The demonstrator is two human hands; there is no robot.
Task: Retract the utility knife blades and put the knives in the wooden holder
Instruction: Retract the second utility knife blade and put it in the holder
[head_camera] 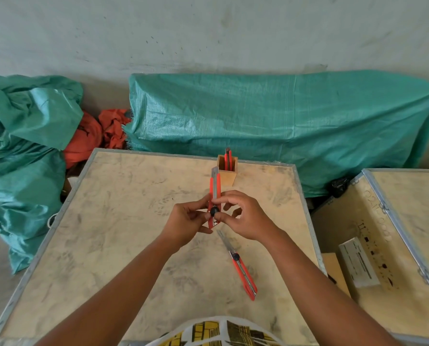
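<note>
Holding a red knife (214, 196) upright mid-table, left hand (187, 221) pinching its body, right hand (243, 216) fingertips on the black lock wheel (214, 210); a slip risks cutting fingers on the exposed tip, near the wooden holder (227, 174) beyond.

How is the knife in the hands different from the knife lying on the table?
The held knife is gripped by both hands, pointing away from the person; the table knife lies flat and untouched. The table knife shows a long bare blade; the held knife shows only a short tip. Both have red bodies and black knobs.
</note>
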